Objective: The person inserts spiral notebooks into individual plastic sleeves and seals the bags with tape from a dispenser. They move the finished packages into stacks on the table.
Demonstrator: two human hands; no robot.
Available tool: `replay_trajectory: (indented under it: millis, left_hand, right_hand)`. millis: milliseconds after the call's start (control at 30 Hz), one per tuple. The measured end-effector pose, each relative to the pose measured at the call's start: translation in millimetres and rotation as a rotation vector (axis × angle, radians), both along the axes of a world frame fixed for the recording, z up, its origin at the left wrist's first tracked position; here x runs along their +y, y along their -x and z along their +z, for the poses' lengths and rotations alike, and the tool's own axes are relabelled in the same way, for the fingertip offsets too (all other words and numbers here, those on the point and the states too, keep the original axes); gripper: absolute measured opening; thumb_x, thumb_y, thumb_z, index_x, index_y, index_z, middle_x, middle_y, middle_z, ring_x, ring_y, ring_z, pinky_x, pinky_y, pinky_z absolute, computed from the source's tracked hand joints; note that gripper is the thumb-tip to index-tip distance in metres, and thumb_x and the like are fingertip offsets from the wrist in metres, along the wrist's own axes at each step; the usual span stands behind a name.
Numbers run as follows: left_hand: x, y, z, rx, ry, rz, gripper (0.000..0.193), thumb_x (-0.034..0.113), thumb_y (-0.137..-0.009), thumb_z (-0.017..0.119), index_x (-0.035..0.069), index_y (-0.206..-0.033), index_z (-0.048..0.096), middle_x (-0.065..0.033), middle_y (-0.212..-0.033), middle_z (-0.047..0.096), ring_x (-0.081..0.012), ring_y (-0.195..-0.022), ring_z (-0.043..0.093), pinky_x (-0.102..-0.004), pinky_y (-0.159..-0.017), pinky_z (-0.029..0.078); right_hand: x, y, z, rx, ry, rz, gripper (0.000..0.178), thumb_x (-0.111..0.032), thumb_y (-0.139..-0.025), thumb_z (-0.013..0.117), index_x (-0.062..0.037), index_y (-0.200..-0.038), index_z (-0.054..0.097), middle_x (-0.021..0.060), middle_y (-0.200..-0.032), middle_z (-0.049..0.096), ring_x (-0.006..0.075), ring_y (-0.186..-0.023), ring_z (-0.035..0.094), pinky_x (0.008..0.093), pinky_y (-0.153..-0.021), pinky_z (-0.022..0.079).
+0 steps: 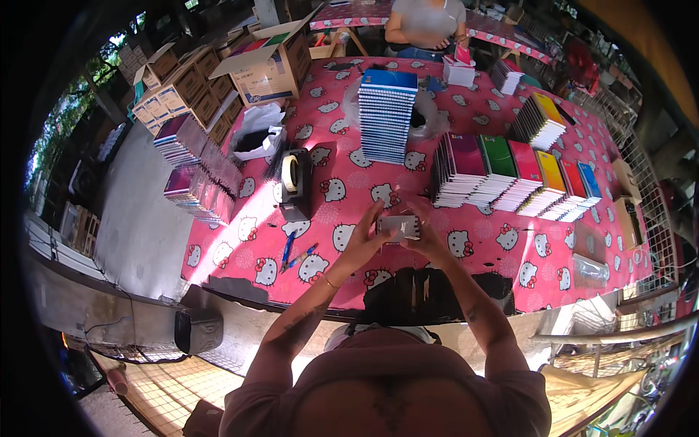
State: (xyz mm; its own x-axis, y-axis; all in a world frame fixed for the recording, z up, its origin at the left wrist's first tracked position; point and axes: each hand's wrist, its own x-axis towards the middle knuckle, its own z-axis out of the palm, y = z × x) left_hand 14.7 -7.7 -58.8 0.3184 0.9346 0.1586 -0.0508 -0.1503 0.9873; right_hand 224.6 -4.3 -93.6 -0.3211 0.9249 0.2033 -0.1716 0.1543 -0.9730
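Observation:
Between my two hands is a small grey rectangular object with a pale top, held just above the pink table cover; its exact kind does not show. My left hand grips its left end, fingers bent around the edge. On the opposite end, my right hand has its fingers closed too. Beyond them rises a tall stack of blue spiral notebooks. To the right stand stacks of notebooks with purple, green, pink, yellow, red and blue covers. A black tape dispenser sits left of my hands.
Blue-handled tools lie on the table at left. Plastic-wrapped notebook bundles and a white bag are farther left. Cardboard boxes stand behind. Clear plastic lies at right. Across the table is another person.

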Motion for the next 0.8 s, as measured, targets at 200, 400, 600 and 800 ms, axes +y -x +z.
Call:
replay_trajectory:
  millis: [200,400,600,800]
  left_hand:
    - [-6.8,-15.9,7.4,-0.082,0.002,0.214,0.05,0.024,-0.1,0.06,-0.003,-0.14,0.049,-0.0159,-0.119,0.065,-0.0231,-0.12,0.056,-0.034,-0.1,0.045]
    - [48.4,178.4,-21.6,0.88,-0.263,1.014,0.045,0.036,-0.09,0.072,0.006,-0.122,0.067,-0.0159,-0.096,0.064,-0.0341,-0.097,0.058,-0.0455,-0.093,0.046]
    - [69.9,203.6,-17.8,-0.08,0.459,0.575,0.022,0.022,-0.086,0.074,0.005,-0.099,0.072,0.0021,-0.079,0.061,-0.0097,-0.067,0.053,-0.0276,-0.072,0.047]
    - [37.8,217.0,-69.8,-0.033,0.264,0.682,0.013,0.016,-0.088,0.066,0.008,-0.079,0.07,-0.0021,-0.074,0.068,-0.0184,-0.063,0.064,-0.0335,-0.052,0.047]
  right_hand:
    - [-7.9,20.2,-1.2,0.116,0.005,-0.297,0.059,-0.014,-0.087,0.075,-0.0068,-0.14,0.05,0.0078,-0.125,0.056,0.0206,-0.111,0.057,0.0349,-0.097,0.046]
    - [-6.7,11.0,93.0,-0.33,-0.371,-0.586,0.021,-0.016,-0.085,0.074,-0.0059,-0.104,0.071,0.0116,-0.11,0.065,0.0243,-0.102,0.063,0.0387,-0.091,0.048]
    - [-35.6,62.3,122.9,-0.965,-0.767,-0.51,0.027,-0.025,-0.08,0.076,-0.0096,-0.101,0.07,0.0099,-0.099,0.069,0.0301,-0.093,0.068,0.0422,-0.084,0.05]
    - [-27.6,72.4,100.9,-1.125,-0.61,-0.374,0.035,-0.031,-0.078,0.078,-0.0117,-0.106,0.072,0.0059,-0.095,0.072,0.0263,-0.083,0.068,0.0429,-0.085,0.048]
